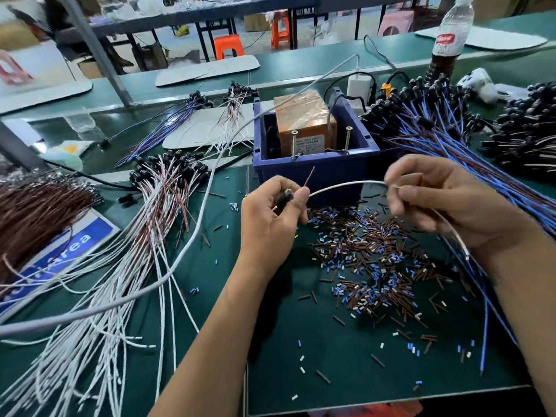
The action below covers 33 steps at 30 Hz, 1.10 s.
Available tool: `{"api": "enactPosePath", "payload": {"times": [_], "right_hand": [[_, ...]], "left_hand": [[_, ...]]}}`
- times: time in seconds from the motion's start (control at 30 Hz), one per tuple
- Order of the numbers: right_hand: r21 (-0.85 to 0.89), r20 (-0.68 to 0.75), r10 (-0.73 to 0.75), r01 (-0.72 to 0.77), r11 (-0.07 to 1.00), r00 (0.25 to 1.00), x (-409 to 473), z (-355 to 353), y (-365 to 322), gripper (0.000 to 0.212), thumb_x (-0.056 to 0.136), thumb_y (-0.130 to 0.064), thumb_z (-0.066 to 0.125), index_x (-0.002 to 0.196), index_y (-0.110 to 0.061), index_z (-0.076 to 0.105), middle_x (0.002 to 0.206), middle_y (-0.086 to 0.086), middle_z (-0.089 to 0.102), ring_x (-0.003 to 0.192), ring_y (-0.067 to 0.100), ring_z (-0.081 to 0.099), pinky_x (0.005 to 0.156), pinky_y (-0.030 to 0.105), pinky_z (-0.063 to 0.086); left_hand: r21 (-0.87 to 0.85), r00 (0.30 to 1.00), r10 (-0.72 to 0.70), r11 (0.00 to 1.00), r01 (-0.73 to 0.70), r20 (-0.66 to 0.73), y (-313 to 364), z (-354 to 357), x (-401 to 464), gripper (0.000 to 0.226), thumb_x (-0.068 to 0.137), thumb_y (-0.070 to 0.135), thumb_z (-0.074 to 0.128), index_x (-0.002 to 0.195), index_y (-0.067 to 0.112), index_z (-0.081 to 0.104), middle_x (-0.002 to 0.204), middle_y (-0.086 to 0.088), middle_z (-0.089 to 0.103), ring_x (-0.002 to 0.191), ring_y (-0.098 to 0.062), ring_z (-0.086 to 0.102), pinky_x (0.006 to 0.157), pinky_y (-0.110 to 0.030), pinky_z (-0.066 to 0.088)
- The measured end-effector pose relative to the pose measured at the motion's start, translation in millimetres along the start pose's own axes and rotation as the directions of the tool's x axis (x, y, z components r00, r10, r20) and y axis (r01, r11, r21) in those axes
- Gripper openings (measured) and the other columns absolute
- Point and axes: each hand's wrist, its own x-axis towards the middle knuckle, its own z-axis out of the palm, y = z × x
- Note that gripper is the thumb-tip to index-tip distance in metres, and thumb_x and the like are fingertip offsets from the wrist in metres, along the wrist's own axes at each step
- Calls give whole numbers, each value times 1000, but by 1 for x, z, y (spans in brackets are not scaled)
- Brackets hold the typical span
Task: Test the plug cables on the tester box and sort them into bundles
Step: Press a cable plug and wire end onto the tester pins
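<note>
**Both hands on one plug cable in front of the tester box**

At the far left edge a dense brown wire bundle [33, 212] lay over a blue-and-white sign [72, 248]. Beside it, a fan of white-and-brown cables [144, 236] spread from its black plug heads near the middle of the mat down toward the near left corner, crossed by a long grey cord [186, 254]. Farther back lay two smaller bundles, one blue-and-brown [168, 124], one white-and-brown [233, 115].

The left hand [270, 218] was curled around the black plug end of a plug cable [346, 185], thumb pressed on top, a short brown lead sticking up past the fingers. The white lead arched rightward to the right hand [445, 203], whose thumb and fingertips pinched it; the tail ran on under that palm.

Just behind the hands stood the tester box [304, 121], orange and taped, inside a blue bin [316, 168] with two screws upright at its front wall. The green mat [301, 371] beneath and right of the hands was strewn with cut insulation bits [376, 266], thinning toward the near edge. To the right, blue-and-brown cables [451, 139] fanned to the mat's edge, with a black plug heap [523, 136] and a bottle [448, 37] beyond.
</note>
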Motion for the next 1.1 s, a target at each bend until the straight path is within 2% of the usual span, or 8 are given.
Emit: {"api": "enactPosePath", "payload": {"times": [0.1,0.17,0.23,0.33,0.4,0.63,0.83,1.1], "right_hand": [[418,162,-124,45,907,979,0,7,-2,31,102,-28,62,116,-2,71,101,22,71,58,20,65,47,19,42],[789,249,-205,-76,609,947,2,13,0,36,107,-6,44,132,17,54,119,41,61,73,40,67,55,33,41],[851,173,-225,-30,524,959,6,19,1,37,100,6,47,135,18,50,122,42,61,70,40,65,54,34,41],[475,-87,-177,197,858,980,8,20,4,28,93,-22,68,117,-10,75,105,9,78,53,11,61,43,14,40],[363,-101,-150,177,915,983,7,19,4,29,98,-39,55,101,-22,80,81,-6,76,46,3,55,39,12,39],[177,260,116,-165,970,959,8,27,12,51,102,-43,61,66,-7,65,41,-5,38,36,9,30,38,26,15],[-110,394,360,-345,932,846,10,39,16,55,100,-49,61,62,-9,61,39,-2,37,34,16,21,40,31,15],[-103,459,451,-458,883,765,10,44,15,56,100,-45,62,61,-6,56,39,-3,36,32,10,24,38,20,21]], "left_hand": [[7,998,-14,1000,13,66,0,3,-2,19,99,15,64,80,15,62,65,2,70,51,-13,48,52,-29,39],[-3,995,-11,1000,12,95,0,7,-3,19,99,14,64,81,19,61,71,3,73,53,-17,49,53,-32,39],[-28,996,-3,1000,6,90,0,10,-3,18,100,13,65,82,16,62,70,5,68,56,-8,45,56,-26,37],[-56,998,26,998,-22,65,-1,13,-4,16,101,15,64,86,9,61,65,8,49,59,-10,40,56,-25,34],[-87,1000,15,996,-13,26,-2,13,-4,17,102,19,62,87,11,60,63,11,45,56,-12,38,54,-27,32],[-469,987,-138,868,163,87,6,14,-2,26,103,18,56,80,28,59,71,0,63,46,-6,36,44,-19,30],[-409,971,-189,882,234,148,9,24,-7,24,104,18,59,81,26,60,59,6,53,48,-6,38,44,-16,31],[-454,939,-266,824,340,220,9,26,-8,33,89,35,68,101,4,76,61,4,55,50,-8,38,45,-19,29]]}}
